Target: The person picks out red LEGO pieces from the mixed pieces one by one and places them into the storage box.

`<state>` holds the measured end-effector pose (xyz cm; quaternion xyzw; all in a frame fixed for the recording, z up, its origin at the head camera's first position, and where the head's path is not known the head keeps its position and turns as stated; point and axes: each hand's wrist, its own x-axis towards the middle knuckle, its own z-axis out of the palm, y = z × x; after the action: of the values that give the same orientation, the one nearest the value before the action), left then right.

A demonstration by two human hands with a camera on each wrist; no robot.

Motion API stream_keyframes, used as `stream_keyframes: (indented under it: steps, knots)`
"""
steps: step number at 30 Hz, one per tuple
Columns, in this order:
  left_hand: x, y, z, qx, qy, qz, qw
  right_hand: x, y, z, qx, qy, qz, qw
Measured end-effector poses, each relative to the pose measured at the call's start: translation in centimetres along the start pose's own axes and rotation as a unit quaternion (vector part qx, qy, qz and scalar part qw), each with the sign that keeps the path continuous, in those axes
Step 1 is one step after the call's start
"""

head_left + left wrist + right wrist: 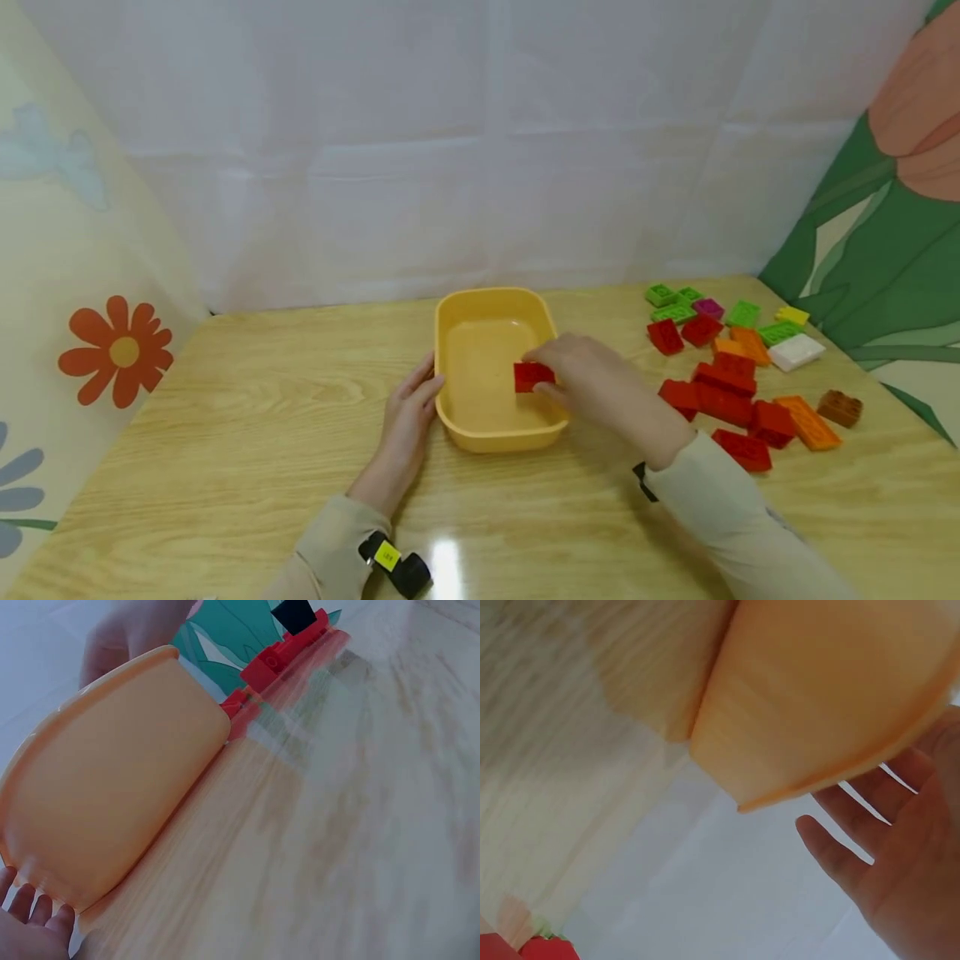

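A yellow-orange plastic tub (489, 437) stands on the wooden table in the head view. My left hand (408, 417) rests against the tub's left outer side, its thumb near the rim. In the left wrist view, the fingertips (43, 907) touch the tub's wall (120, 780). Over the tub's right side reaches my right hand (592, 379), pinching a red toy brick (528, 377) between thumb and fingers, inside the rim. From the right wrist, that hand (907, 832) extends over the tub's edge (840, 772); the brick is hidden there.
To the right lie several red bricks (723, 406), green bricks (673, 313), orange bricks (808, 422), a white brick (797, 352), a brown brick (840, 408), a yellow brick (792, 315) and a magenta brick (708, 309). A white cloth (375, 167) hangs behind the table.
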<state>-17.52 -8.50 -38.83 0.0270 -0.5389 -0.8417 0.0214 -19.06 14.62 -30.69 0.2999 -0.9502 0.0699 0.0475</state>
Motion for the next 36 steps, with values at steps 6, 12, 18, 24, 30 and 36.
stream_keyframes:
  steps: [6,12,18,24,30,36]
  knots:
    - [0.06,-0.07,0.00,-0.006,-0.003,0.002,1.0000,0.00,0.19,0.72,0.001,-0.012,0.003,1.000]
    - [0.05,-0.14,-0.07,-0.005,-0.006,0.004,1.0000,-0.11,0.07,0.84,0.002,-0.012,0.000,1.000]
    - [0.04,-0.03,-0.04,-0.003,-0.005,0.009,0.9999,0.03,-0.13,0.84,0.013,-0.018,0.004,1.000]
    - [0.00,-0.06,0.03,-0.002,-0.008,0.006,1.0000,0.02,-0.09,0.92,0.025,-0.028,0.013,0.999]
    - [-0.02,-0.04,0.09,0.001,-0.009,0.009,0.9999,0.04,0.07,0.96,0.027,-0.027,0.013,0.999]
    - [0.06,-0.05,0.01,0.005,-0.007,0.009,0.9999,0.10,0.16,0.93,0.004,-0.001,-0.020,1.000]
